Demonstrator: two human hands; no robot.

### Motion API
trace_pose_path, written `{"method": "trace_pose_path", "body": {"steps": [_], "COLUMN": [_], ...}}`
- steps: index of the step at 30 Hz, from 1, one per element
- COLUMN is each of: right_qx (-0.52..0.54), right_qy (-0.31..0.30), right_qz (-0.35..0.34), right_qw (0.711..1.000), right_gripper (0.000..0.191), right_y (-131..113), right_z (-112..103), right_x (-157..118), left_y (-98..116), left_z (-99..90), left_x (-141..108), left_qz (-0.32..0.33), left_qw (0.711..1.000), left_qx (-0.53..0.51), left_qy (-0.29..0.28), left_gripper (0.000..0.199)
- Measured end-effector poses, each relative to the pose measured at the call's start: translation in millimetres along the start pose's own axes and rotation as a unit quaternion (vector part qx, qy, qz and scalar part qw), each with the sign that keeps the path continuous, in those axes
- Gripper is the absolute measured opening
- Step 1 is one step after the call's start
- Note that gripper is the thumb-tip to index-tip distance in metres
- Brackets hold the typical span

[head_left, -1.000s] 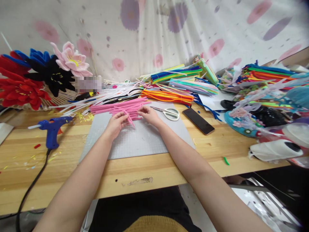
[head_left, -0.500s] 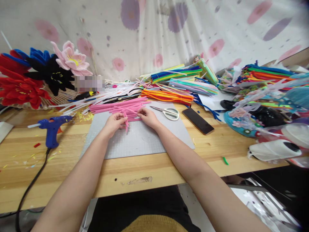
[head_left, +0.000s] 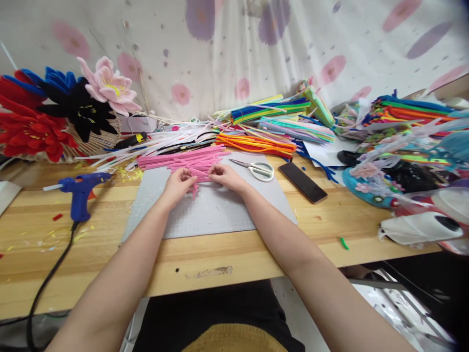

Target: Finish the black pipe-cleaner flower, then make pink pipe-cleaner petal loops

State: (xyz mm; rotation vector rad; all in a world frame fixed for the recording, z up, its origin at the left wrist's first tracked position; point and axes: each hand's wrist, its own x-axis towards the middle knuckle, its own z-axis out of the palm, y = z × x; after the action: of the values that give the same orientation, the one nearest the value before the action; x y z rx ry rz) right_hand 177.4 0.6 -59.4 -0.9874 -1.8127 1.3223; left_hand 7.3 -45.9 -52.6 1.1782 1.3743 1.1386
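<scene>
Pink pipe cleaners (head_left: 161, 161) lie in a loose pile across the back of the grey cutting mat (head_left: 216, 215). My left hand (head_left: 178, 186) is closed, thumb against fingers, on a bent pink pipe cleaner (head_left: 195, 189) whose ends hang below the fingertips. My right hand (head_left: 225, 177) is just to its right, pinching what looks like another part of a pink pipe cleaner; its fingertips partly hide the spot. Both hands hover over the mat in front of the pile. Scissors (head_left: 261, 171) with pale handles rest on the mat beyond my right hand.
A blue glue gun (head_left: 81, 191) with a black cord stands at the left. Fuzzy flowers (head_left: 86, 111) are behind it. A phone (head_left: 302, 182) lies right of the mat. Bundles of coloured pipe cleaners (head_left: 256, 143) line the back; a white spool (head_left: 419, 228) lies at the right.
My left hand has moved slightly right, closer to my right hand, and the pink pipe cleaner in it has shifted along. The view has tilted a little.
</scene>
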Motion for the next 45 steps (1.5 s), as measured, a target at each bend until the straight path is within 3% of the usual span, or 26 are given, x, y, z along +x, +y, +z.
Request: {"method": "trace_pose_path", "body": {"steps": [9,13,17,23,26,29,32,34,38,41,43,45], "right_qx": [-0.039,-0.049,-0.059,-0.099,-0.079,-0.018,0.03,0.04,-0.011,-0.143,-0.25,-0.328], "right_qy": [-0.052,-0.059,-0.077,-0.015,0.023,0.041,0.033,0.02,-0.038,0.019,0.071,0.075], "right_qz": [0.024,0.008,-0.005,-0.034,-0.027,-0.009,0.004,0.008,-0.024,-0.058,-0.06,-0.052], "right_qw": [0.998,0.997,0.995,0.994,0.996,0.999,0.999,0.999,0.999,0.988,0.964,0.94], "right_gripper": [0.005,0.006,0.005,0.007,0.006,0.007,0.009,0.011,0.013,0.017,0.013,0.006], "right_y": [-5.6,-3.2,-1.8,0.5,0.4,-1.2,-4.7,-7.5,-9.1,-3.9,0.9,4.6], "right_z": [-2.5,0.3,4.2,3.3,-0.7,-3.2,-2.0,0.6,6.0,5.6,3.3,1.1], "right_x": [-4.4,-3.2,-3.2,-1.1,-0.4,-1.0,-3.0,-4.4,-4.2,-1.6,-0.4,-0.4], "left_y": [-8.3,-10.8,-12.7,-7.9,-8.8,-9.6,-7.4,-5.5,-3.0,-1.0,0.5,1.5], "left_z": [-1.3,-0.7,2.5,4.1,0.4,-4.1,-5.7,-4.7,-1.5,-0.6,0.0,1.2], "left_x": [5.8,5.7,4.4,-1.0,-0.7,1.6,4.2,5.6,6.7,6.2,5.5,4.6], "left_qz": [0.043,0.052,0.075,0.076,0.072,0.089,0.144,0.15,0.062,0.02,0.017,0.024], "left_qw": [0.995,0.994,0.995,0.995,0.992,0.982,0.97,0.975,0.993,0.983,0.983,0.985], "left_qx": [0.033,0.043,0.061,0.048,0.093,0.16,0.194,0.148,-0.084,-0.169,-0.162,-0.142], "left_qy": [0.085,0.081,0.039,-0.033,-0.054,-0.034,0.039,0.071,0.062,0.069,0.081,0.093], "left_gripper": [0.018,0.019,0.021,0.023,0.023,0.021,0.023,0.022,0.02,0.019,0.018,0.017]}}
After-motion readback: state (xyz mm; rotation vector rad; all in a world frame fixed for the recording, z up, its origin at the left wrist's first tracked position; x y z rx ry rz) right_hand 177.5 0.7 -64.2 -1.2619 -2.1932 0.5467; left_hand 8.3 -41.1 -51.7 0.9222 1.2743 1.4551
